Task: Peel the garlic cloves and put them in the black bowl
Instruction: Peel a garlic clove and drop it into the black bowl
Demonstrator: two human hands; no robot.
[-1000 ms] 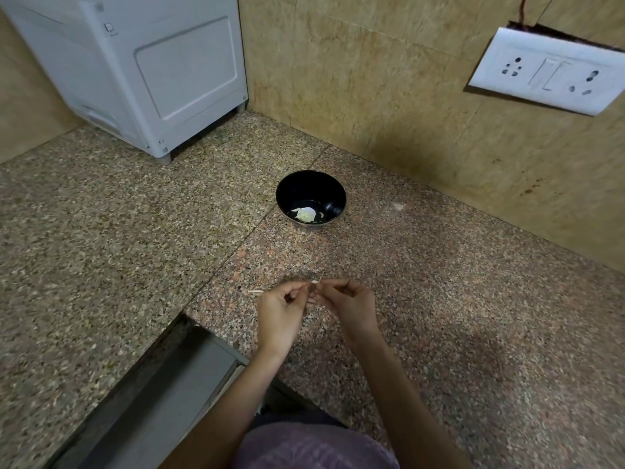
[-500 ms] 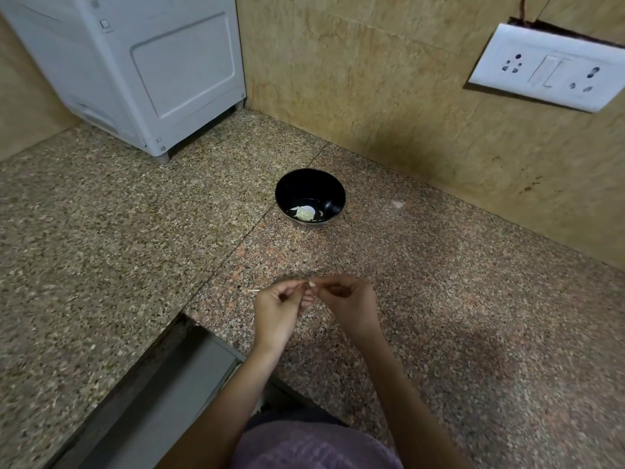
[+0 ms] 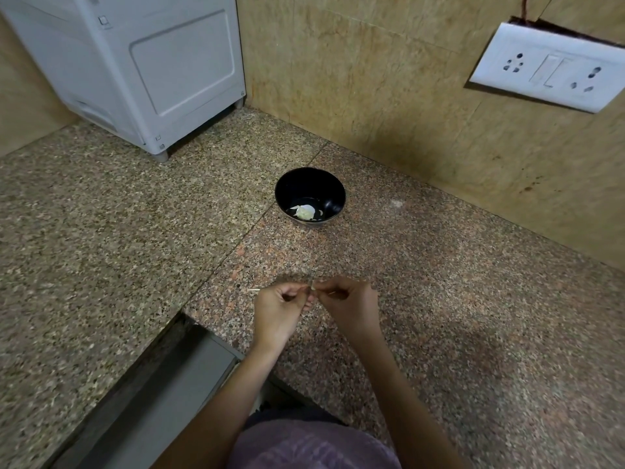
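A black bowl (image 3: 310,195) stands on the granite counter near the wall corner, with pale peeled garlic (image 3: 304,211) lying in its bottom. Well in front of the bowl, my left hand (image 3: 279,311) and my right hand (image 3: 351,304) meet over the counter, fingertips together, both pinching a small garlic clove (image 3: 312,286) between them. Most of the clove is hidden by my fingers. A thin pale sliver of garlic skin (image 3: 253,290) lies on the counter just left of my left hand.
A white appliance (image 3: 142,69) stands at the back left on the granite counter (image 3: 473,316). A tiled wall with a white socket plate (image 3: 548,67) runs along the right. A recessed metal channel (image 3: 142,401) opens at the counter's near left edge.
Both hands stay together on the clove with only slight finger movement. The bowl has not moved.
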